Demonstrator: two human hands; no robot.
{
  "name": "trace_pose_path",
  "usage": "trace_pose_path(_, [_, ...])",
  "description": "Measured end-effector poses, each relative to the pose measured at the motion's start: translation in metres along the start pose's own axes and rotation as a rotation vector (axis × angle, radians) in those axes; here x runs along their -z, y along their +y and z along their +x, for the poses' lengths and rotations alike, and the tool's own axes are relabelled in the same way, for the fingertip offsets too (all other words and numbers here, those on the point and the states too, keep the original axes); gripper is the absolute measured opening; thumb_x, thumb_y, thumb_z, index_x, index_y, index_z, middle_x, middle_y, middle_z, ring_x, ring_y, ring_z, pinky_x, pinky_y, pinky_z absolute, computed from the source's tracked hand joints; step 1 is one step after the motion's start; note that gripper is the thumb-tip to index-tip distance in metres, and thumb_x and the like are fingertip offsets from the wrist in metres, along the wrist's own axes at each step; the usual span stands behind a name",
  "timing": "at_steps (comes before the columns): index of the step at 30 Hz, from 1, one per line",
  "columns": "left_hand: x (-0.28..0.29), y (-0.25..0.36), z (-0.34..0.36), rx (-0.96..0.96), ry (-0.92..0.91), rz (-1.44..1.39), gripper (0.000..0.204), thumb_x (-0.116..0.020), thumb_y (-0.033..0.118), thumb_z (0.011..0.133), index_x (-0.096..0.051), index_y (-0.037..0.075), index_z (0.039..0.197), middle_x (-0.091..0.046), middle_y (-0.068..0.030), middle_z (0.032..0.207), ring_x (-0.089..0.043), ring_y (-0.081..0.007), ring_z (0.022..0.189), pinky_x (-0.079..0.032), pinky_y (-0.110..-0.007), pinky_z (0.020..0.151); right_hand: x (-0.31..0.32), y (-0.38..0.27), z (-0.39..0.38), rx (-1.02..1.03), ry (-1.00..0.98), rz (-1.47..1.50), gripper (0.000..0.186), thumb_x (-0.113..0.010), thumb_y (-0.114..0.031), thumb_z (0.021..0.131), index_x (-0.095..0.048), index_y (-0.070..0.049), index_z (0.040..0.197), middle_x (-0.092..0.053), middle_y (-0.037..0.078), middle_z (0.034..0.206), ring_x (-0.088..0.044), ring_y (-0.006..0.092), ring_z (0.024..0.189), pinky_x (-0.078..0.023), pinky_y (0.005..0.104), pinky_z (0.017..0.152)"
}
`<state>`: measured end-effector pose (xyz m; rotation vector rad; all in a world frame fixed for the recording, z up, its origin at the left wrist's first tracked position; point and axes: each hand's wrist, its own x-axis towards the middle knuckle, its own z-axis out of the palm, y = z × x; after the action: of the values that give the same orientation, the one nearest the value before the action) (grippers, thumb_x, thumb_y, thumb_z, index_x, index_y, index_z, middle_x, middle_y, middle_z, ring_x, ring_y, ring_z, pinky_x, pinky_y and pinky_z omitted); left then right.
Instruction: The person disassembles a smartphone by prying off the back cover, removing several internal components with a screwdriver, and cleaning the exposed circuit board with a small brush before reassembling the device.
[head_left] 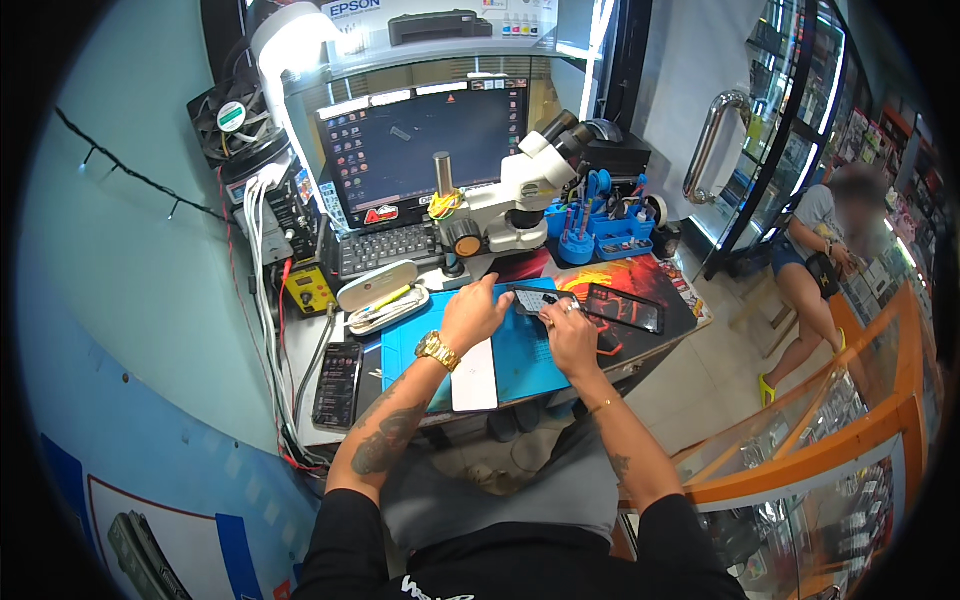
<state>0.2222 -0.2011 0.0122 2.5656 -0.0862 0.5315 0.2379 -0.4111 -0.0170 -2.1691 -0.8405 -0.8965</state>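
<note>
My left hand (pixel 474 313), with a gold watch on the wrist, rests on the blue work mat (pixel 520 360), its fingers touching the left end of a small dark phone (pixel 533 298). My right hand (pixel 569 338) holds that phone's near right edge with bent fingers. A second dark phone (pixel 625 307) lies just right of it on a red and black mat. A white phone-shaped slab (pixel 474 375) lies on the mat under my left forearm.
A white stereo microscope (pixel 510 200) stands behind the mat, before a laptop (pixel 420 150). A blue tool organiser (pixel 600 225) is at the right, a white open case (pixel 380 295) and a black phone (pixel 338 385) at the left. A person sits at far right by glass counters.
</note>
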Motion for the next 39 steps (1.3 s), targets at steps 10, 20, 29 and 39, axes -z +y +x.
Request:
trace_pose_path(10, [0.01, 0.032, -0.009, 0.422, -0.278, -0.776, 0.044, -0.078, 0.016, 0.091, -0.067, -0.006, 0.128, -0.075, -0.0103, 0.094, -0.065, -0.0097, 0.064, -0.052, -0.025, 0.052, 0.015, -0.018, -0.02, -0.04, 0.016, 0.309, 0.009, -0.074, -0.006, 0.089, -0.067, -0.005, 0.095, -0.07, 0.01, 0.094, -0.07, 0.0324, 0.082, -0.056, 0.0417, 0.07])
trace_pose_path(20, [0.01, 0.05, -0.061, 0.534, -0.064, -1.131, 0.044, -0.074, 0.013, 0.094, -0.062, -0.01, 0.129, -0.077, -0.0133, 0.098, -0.073, -0.0141, 0.066, -0.052, -0.021, 0.052, 0.009, -0.026, -0.014, -0.263, 0.215, 0.382, 0.009, -0.071, -0.005, 0.093, -0.069, 0.004, 0.093, -0.066, 0.013, 0.085, -0.065, 0.0302, 0.078, -0.052, 0.0388, 0.071])
trace_pose_path(29, [0.001, 0.056, -0.06, 0.58, -0.099, -1.105, 0.042, -0.073, 0.01, 0.095, -0.062, -0.009, 0.131, -0.076, -0.0133, 0.096, -0.072, -0.0148, 0.062, -0.054, -0.023, 0.05, 0.03, -0.011, 0.006, -0.383, -0.073, 0.414, 0.017, -0.066, -0.01, 0.092, -0.073, 0.001, 0.103, -0.071, 0.015, 0.098, -0.07, 0.0282, 0.088, -0.054, 0.0369, 0.075])
trace_pose_path(39, [0.0, 0.066, -0.043, 0.391, -0.152, -0.61, 0.037, -0.07, 0.012, 0.096, -0.065, -0.005, 0.128, -0.077, -0.0122, 0.086, -0.075, -0.0165, 0.062, -0.051, -0.025, 0.046, 0.012, 0.013, 0.047, -0.435, -0.486, 0.404, 0.04, -0.083, -0.026, 0.079, -0.075, -0.001, 0.108, -0.072, 0.017, 0.096, -0.071, 0.0324, 0.09, -0.056, 0.0428, 0.082])
